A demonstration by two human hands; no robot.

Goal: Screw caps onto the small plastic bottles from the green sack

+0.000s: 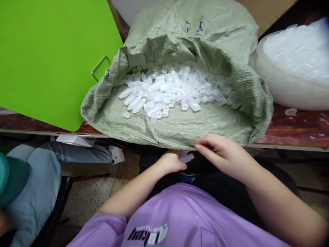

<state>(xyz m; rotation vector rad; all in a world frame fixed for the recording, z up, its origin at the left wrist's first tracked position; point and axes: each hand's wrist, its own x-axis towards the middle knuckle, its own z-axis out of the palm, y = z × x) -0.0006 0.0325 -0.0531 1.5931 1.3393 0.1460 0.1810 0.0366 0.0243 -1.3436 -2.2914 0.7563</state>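
Observation:
My left hand (172, 162) is below the table edge, closed around a few translucent white plastic pieces (186, 157) that stick out past the thumb. My right hand (218, 151) is at the front lip of a green woven sack (180, 132). Its fingers are curled toward the thumb, and whatever they may hold is too small or hidden to make out. Inside the sack's wide mouth lies a heap of short, milky plastic tube pieces (167, 89), some with flattened ends, some like small rings.
A translucent bowl (288, 82) heaped with similar pieces stands at right, with a loose ring (291, 112) beside it on the table (295, 128). A bright green board (51, 58) with a metal handle (100, 68) is at left. A person in jeans (38, 168) sits at lower left.

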